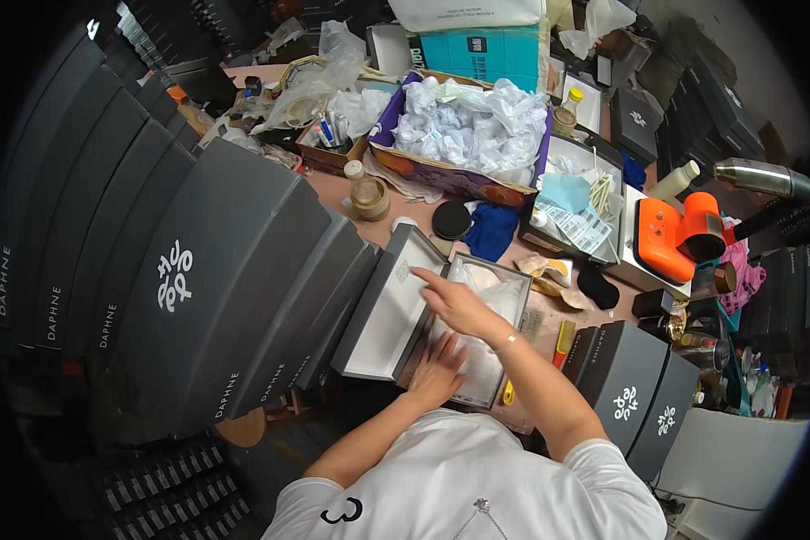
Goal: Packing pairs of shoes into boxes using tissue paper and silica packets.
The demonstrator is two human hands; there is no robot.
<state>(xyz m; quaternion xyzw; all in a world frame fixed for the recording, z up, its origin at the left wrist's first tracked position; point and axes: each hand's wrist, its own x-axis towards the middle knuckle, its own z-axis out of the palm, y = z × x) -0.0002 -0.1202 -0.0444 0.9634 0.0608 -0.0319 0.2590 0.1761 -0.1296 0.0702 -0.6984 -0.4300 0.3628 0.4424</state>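
Lying under left hand (437, 369), open box (526, 301)

ok my tally: one left hand (439, 369), one right hand (462, 306); one open grey box (524, 301), one lid (391, 310); one purple carton (450, 173); one yellow-capped bottle (567, 114); one round black disc (451, 220); one orange device (662, 241); dark boxes (216, 252) stacked left overlap too much for me to count

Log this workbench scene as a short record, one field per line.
Left hand: fingers spread, over the open box
Right hand: index finger extended toward the grey lid; contact unclear
Box contents: white wrapping
Beyond: purple carton of crumpled white material
Left: stacked grey boxes
Right: orange device
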